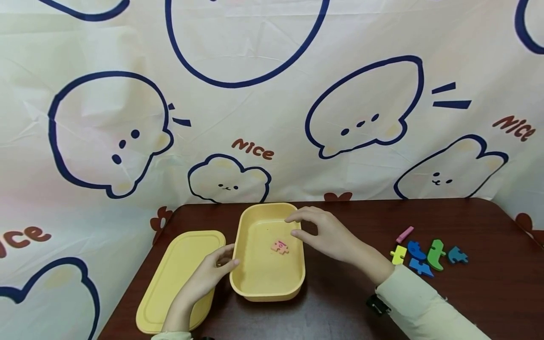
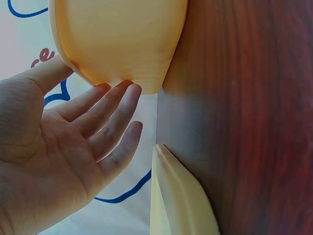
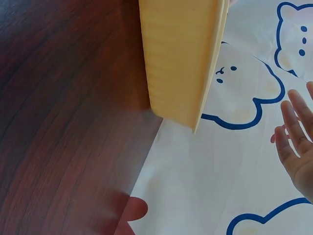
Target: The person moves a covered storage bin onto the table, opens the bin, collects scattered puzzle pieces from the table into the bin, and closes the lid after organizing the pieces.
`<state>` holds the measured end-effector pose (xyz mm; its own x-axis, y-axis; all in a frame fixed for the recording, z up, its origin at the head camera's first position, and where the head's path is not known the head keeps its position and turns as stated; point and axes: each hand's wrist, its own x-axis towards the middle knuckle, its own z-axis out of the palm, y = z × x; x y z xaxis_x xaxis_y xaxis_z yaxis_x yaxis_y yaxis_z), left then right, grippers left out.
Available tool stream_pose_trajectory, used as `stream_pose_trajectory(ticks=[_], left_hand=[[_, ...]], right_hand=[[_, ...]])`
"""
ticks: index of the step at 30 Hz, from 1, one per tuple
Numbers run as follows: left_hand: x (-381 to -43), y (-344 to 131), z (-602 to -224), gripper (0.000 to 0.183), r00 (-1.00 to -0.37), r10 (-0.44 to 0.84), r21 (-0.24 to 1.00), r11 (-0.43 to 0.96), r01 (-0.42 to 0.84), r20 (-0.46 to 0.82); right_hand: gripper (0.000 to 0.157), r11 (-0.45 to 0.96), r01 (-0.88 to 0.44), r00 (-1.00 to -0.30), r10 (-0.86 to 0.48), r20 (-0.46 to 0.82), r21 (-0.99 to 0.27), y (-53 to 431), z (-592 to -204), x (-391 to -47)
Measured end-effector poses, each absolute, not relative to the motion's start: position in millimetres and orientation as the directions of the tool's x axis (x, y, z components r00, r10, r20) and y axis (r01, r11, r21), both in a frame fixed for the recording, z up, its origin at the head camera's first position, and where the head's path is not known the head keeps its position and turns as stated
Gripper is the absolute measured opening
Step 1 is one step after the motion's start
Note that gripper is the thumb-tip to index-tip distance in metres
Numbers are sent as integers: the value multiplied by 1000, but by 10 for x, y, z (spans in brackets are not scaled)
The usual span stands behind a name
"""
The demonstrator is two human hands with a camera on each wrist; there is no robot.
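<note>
In front of you hangs a white cloth backdrop (image 1: pixel 272 118) printed with navy bear outlines and brown "Nice" lettering. Below it spreads your dark reddish-brown wooden desk (image 1: pixel 348 302). Near the middle of the desk you have a deep yellow rectangular box (image 1: pixel 263 281) with rounded corners, its top uncovered. To its left, just beside it, lies a flat yellow rounded lid (image 1: pixel 182 264), partly hidden behind your left forearm.

Your cream-coloured right sleeve (image 1: pixel 418 295) reaches in from the lower right, with a black device (image 1: pixel 378 305) at its cuff. Of your hands, the left hand (image 1: pixel 211 271) grasps the box's left side, thumb at the rim and fingertips against the outer wall. Your right hand (image 1: pixel 325 233) is released, its fingers loosely spread by the far part of the box's right rim, holding nothing.

Well to the right of the box you have a small group of coloured pieces on the desk: a long green notched piece (image 1: pixel 435 255), a blue pointed jigsaw piece (image 1: pixel 420 267), a blue rounded piece (image 1: pixel 416 250), and a teal piece (image 1: pixel 457 255) at the far right. Inside the box, on its floor, sits a pink jigsaw piece (image 1: pixel 280 246) with a red marking. Back in the group are a yellow jigsaw piece (image 1: pixel 398 255) and a slim pink bar (image 1: pixel 404 234).
</note>
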<state>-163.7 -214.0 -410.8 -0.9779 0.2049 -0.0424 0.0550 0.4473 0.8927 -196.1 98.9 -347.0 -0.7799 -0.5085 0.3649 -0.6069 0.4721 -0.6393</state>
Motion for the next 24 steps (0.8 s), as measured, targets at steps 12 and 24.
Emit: stream_pose_trajectory(ticks=[12,24], left_hand=[[-1639,-2148,-4102,52,-972,231,893,444,75,-34],[-1642,-2142,-4108,52,-977,210,891,450,54,-46]], right_hand=[[25,456,-635,-760,-511,401,-624,1118,-3446,-1861],[26,459,-670,-737,-504,450,-584,1274,-3434,-1763]])
